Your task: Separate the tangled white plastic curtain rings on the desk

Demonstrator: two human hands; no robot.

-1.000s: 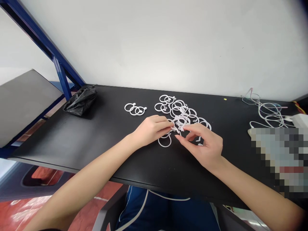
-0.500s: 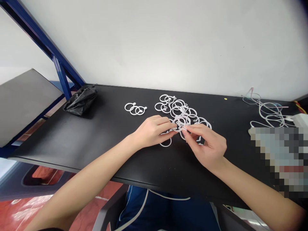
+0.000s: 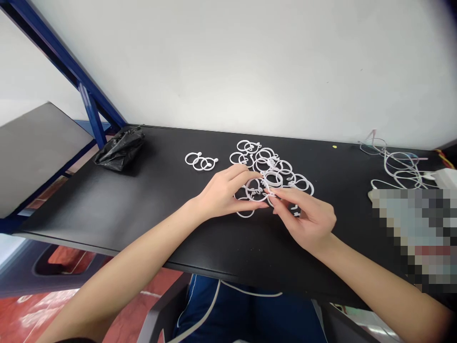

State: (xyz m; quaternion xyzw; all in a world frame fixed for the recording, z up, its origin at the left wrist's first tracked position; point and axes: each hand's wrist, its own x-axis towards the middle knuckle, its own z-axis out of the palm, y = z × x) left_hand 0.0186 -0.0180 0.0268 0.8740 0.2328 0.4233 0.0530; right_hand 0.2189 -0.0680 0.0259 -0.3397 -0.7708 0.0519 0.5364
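Between the thumb and fingers of my right hand (image 3: 310, 215) is the edge of a white curtain ring (image 3: 257, 200), pinched near its small eyelet. My left hand (image 3: 224, 194) is at the ring's left side, thumb and index finger spread apart around it; whether a fingertip touches it I cannot tell. Just beyond both hands lies a loose pile of white curtain rings (image 3: 273, 172), several overlapping, some partly hidden by my fingers. Left of the pile, a small group of rings (image 3: 199, 164) rests apart on the black table (image 3: 160, 190).
A crumpled black plastic bag (image 3: 120, 148) sits at the table's left end, beside a blue metal frame (image 3: 91, 112). On the right are eyeglasses (image 3: 373, 146), coiled white cables (image 3: 400, 174) and a pixelated flat item (image 3: 417, 228). A white wall (image 3: 214, 71) stands behind the table.
My left thumb and fingers have spread apart, where they were closed at the ring before. The ring in my right hand has turned and now shows its round opening more fully.
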